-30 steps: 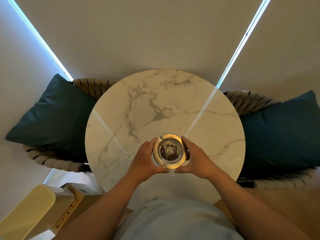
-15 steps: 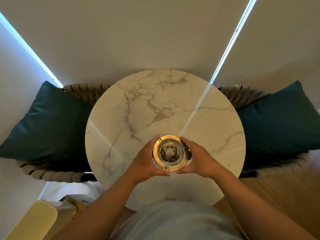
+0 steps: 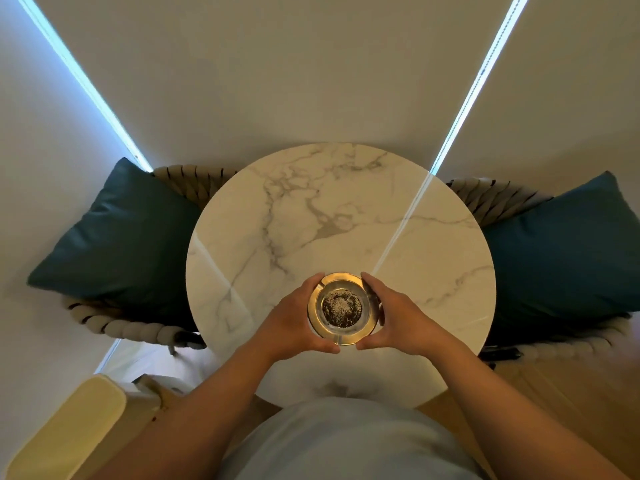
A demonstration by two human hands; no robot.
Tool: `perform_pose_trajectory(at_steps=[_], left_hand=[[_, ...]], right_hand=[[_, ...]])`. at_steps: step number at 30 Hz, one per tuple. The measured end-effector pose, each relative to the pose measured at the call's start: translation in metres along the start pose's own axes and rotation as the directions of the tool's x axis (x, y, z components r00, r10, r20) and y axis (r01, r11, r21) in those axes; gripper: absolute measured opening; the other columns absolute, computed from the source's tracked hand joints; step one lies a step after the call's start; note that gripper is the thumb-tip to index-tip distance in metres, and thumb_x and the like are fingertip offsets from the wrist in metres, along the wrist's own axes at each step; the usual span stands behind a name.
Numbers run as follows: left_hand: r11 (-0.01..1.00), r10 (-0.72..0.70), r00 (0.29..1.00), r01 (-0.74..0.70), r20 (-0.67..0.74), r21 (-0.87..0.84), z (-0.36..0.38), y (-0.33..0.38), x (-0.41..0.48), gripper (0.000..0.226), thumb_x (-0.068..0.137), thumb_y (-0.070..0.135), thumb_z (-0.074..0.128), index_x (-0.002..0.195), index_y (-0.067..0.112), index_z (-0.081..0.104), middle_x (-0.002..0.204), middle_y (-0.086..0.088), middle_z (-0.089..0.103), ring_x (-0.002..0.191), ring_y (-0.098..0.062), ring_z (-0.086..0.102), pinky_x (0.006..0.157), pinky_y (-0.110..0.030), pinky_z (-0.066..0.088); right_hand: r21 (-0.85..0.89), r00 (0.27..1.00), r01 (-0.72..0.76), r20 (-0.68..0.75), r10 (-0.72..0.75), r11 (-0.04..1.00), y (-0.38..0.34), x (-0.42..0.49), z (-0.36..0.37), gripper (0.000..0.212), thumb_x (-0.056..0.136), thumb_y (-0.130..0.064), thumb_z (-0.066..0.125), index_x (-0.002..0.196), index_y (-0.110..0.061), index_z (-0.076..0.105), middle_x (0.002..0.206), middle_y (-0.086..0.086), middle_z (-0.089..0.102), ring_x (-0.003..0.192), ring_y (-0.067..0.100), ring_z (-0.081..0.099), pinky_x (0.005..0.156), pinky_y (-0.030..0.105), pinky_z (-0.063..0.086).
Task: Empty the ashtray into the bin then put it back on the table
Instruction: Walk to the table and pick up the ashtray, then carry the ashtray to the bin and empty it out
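Note:
A round gold ashtray with dark ash and pale specks in its bowl is over the near half of the round white marble table. My left hand cups its left rim and my right hand cups its right rim, thumbs meeting at the near edge. Both hands grip it. Whether it rests on the table or is slightly raised I cannot tell. A pale yellow bin shows at the lower left, beside my left forearm.
Two woven rope chairs flank the table, each with a dark teal cushion: left cushion, right cushion. Closed blinds with bright light gaps stand behind. A cardboard box sits by the bin. Wooden floor lies at the right.
Both hands have stayed closed around the ashtray. The view has shifted slightly; the ashtray keeps nearly the same place over the table.

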State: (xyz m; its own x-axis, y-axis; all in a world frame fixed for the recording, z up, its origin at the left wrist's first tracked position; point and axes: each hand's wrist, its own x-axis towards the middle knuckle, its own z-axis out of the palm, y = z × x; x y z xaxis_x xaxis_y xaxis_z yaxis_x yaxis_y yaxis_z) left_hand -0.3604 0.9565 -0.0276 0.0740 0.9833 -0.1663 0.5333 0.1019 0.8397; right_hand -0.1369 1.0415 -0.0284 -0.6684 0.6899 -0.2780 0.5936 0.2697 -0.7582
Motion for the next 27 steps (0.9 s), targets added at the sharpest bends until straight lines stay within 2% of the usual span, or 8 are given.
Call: perform_pose_trajectory(at_steps=[4, 7, 9, 11, 13, 18, 23, 27], left_hand=[[0.999, -0.038, 0.996, 0.037, -0.078, -0.017, 0.019, 0.006, -0.021, 0.119, 0.043, 0.051, 0.093, 0.142, 0.042, 0.027, 0.129, 0.022, 0.056, 0.116, -0.002, 0.057, 0.096, -0.038, 0.052], [0.994, -0.11, 0.986, 0.108, -0.123, -0.018, 0.047, 0.015, -0.051, 0.123, 0.042, 0.054, 0.092, 0.144, 0.039, 0.025, 0.129, 0.02, 0.056, 0.116, -0.001, 0.056, 0.098, -0.036, 0.051], [0.977, -0.214, 0.923, 0.195, -0.319, -0.09, 0.112, 0.041, -0.119, 0.122, 0.042, 0.057, 0.091, 0.143, 0.042, 0.022, 0.128, 0.023, 0.053, 0.116, 0.0, 0.055, 0.1, -0.033, 0.05], [0.976, -0.218, 0.913, 0.198, -0.346, -0.092, 0.127, 0.034, -0.121, 0.123, 0.042, 0.059, 0.09, 0.142, 0.046, 0.02, 0.126, 0.028, 0.05, 0.117, 0.001, 0.053, 0.101, -0.031, 0.049], [0.95, -0.312, 0.836, 0.258, -0.451, -0.178, 0.149, 0.041, -0.168, 0.122, 0.041, 0.061, 0.089, 0.141, 0.049, 0.019, 0.125, 0.033, 0.047, 0.119, 0.003, 0.051, 0.102, -0.03, 0.048], [0.941, -0.337, 0.835, 0.28, -0.435, -0.191, 0.138, 0.034, -0.177, 0.125, 0.04, 0.059, 0.091, 0.143, 0.045, 0.021, 0.128, 0.028, 0.052, 0.12, 0.004, 0.051, 0.101, -0.027, 0.046], [0.943, -0.332, 0.826, 0.285, -0.455, -0.17, 0.125, 0.032, -0.189, 0.12, 0.039, 0.057, 0.092, 0.137, 0.053, 0.023, 0.12, 0.041, 0.048, 0.115, 0.02, 0.045, 0.085, -0.006, 0.038], [0.918, -0.395, 0.733, 0.331, -0.554, -0.217, 0.129, 0.027, -0.233, 0.124, 0.037, 0.063, 0.09, 0.14, 0.05, 0.024, 0.119, 0.045, 0.047, 0.114, 0.022, 0.044, 0.09, -0.011, 0.038]], right_hand=[[-0.026, 0.996, 0.052, 0.068, -0.05, 0.998, 0.001, -0.013, -0.002, 0.119, 0.056, -0.034, 0.095, 0.151, -0.03, 0.023, 0.119, -0.023, 0.05, 0.097, -0.014, 0.052, 0.074, 0.0, 0.039], [-0.041, 0.99, 0.099, 0.105, -0.094, 0.994, 0.01, -0.031, -0.007, 0.117, 0.056, -0.032, 0.095, 0.15, -0.027, 0.027, 0.113, -0.028, 0.05, 0.096, -0.024, 0.048, 0.075, -0.001, 0.038], [-0.106, 0.911, 0.277, 0.346, -0.225, 0.955, 0.015, -0.073, 0.004, 0.118, 0.056, -0.031, 0.096, 0.151, -0.023, 0.027, 0.112, -0.027, 0.051, 0.092, -0.025, 0.048, 0.074, -0.002, 0.037], [-0.127, 0.928, 0.258, 0.31, -0.209, 0.958, 0.021, -0.072, -0.002, 0.119, 0.055, -0.029, 0.096, 0.151, -0.022, 0.027, 0.114, -0.021, 0.053, 0.09, -0.026, 0.048, 0.073, -0.002, 0.036], [-0.133, 0.834, 0.39, 0.469, -0.289, 0.911, 0.0, -0.09, 0.023, 0.118, 0.055, -0.028, 0.097, 0.15, -0.022, 0.027, 0.117, -0.018, 0.053, 0.092, -0.026, 0.047, 0.074, -0.002, 0.036], [-0.127, 0.84, 0.392, 0.455, -0.297, 0.911, -0.008, -0.085, 0.034, 0.118, 0.054, -0.025, 0.097, 0.149, -0.02, 0.029, 0.111, -0.027, 0.049, 0.089, -0.029, 0.047, 0.073, -0.004, 0.036], [-0.112, 0.838, 0.417, 0.431, -0.334, 0.902, -0.016, -0.081, 0.044, 0.116, 0.053, -0.022, 0.098, 0.149, -0.017, 0.032, 0.112, -0.017, 0.053, 0.085, -0.027, 0.048, 0.071, -0.004, 0.036], [-0.106, 0.767, 0.502, 0.514, -0.385, 0.858, -0.049, -0.087, 0.072, 0.116, 0.054, -0.027, 0.097, 0.149, -0.021, 0.031, 0.129, -0.006, 0.059, 0.105, -0.005, 0.052, 0.082, 0.001, 0.037]])
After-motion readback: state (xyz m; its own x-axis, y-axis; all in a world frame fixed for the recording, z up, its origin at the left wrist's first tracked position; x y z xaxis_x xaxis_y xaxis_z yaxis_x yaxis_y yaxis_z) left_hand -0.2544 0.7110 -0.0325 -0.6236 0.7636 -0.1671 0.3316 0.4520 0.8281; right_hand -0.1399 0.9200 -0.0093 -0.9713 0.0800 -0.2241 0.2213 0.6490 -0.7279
